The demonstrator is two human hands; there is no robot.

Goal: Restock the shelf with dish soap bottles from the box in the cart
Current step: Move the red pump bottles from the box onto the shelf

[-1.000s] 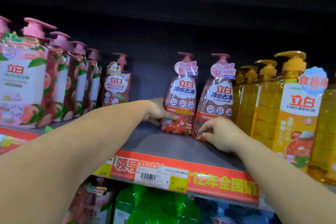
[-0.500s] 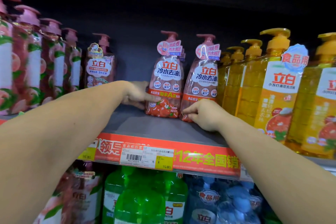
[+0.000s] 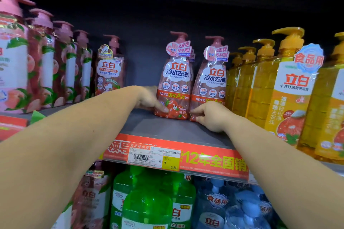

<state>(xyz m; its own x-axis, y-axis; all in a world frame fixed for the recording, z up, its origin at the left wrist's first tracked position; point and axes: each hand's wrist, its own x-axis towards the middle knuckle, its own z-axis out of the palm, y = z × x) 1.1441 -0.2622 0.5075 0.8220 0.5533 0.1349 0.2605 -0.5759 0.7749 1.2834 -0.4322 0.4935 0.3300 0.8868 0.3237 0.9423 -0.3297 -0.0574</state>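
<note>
Two pink pump bottles of dish soap stand side by side, set back on the grey shelf (image 3: 167, 130). My left hand (image 3: 149, 99) grips the base of the left pink bottle (image 3: 176, 78) from its left side, thumb across the front. At the lower front corner of the right pink bottle (image 3: 214, 78), my right hand (image 3: 210, 116) pinches with its fingertips. Both bottles stand upright and touch each other. The box and the cart are out of view.
Yellow pump bottles (image 3: 286, 89) crowd the shelf just right of my right hand. A smaller pink bottle (image 3: 109, 72) and a row of peach-label bottles (image 3: 46, 65) stand to the left. Bare shelf lies in front. A price tag (image 3: 154, 156) hangs on the edge; green bottles (image 3: 147, 204) below.
Both hands keep their hold on the two pink bottles. The bottles sit slightly nearer the front edge, and the view has shifted a little.
</note>
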